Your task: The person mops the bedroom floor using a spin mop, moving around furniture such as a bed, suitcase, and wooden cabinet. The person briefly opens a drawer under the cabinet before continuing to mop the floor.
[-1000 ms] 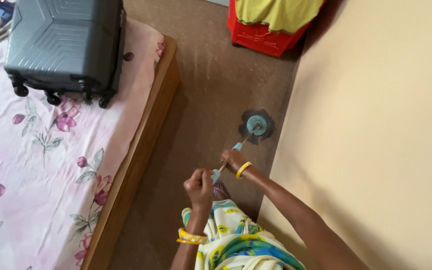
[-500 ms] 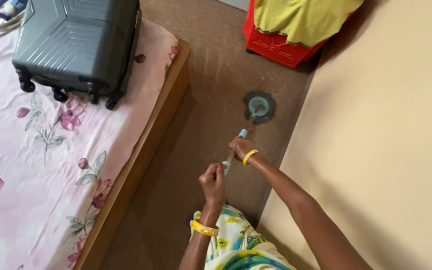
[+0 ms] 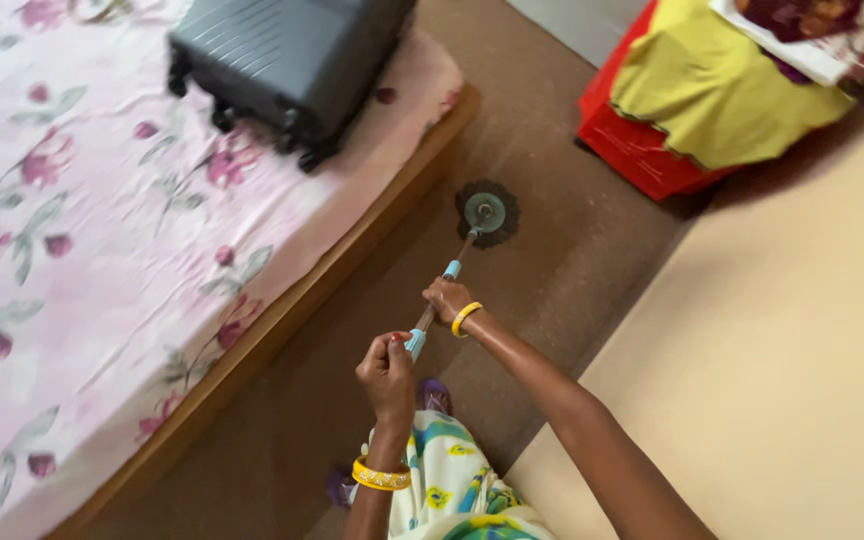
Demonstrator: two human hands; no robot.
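We are gripping the mop handle point(image 3: 439, 290) with both fists closed, right hand point(image 3: 446, 298) ahead of left hand point(image 3: 388, 365), its shaft slanting away toward the mop head point(image 3: 486, 213) beside the bed frame point(image 3: 352, 265).

Home bedroom: bed point(image 3: 102, 250), suitcase point(image 3: 292, 50).

Off to the left of my fingers there's a bed point(image 3: 102, 260) with a pink floral sheet and a grey suitcase point(image 3: 287, 55) on it. Up ahead on the right, a red crate point(image 3: 642, 150) under a yellow cloth point(image 3: 722, 95).
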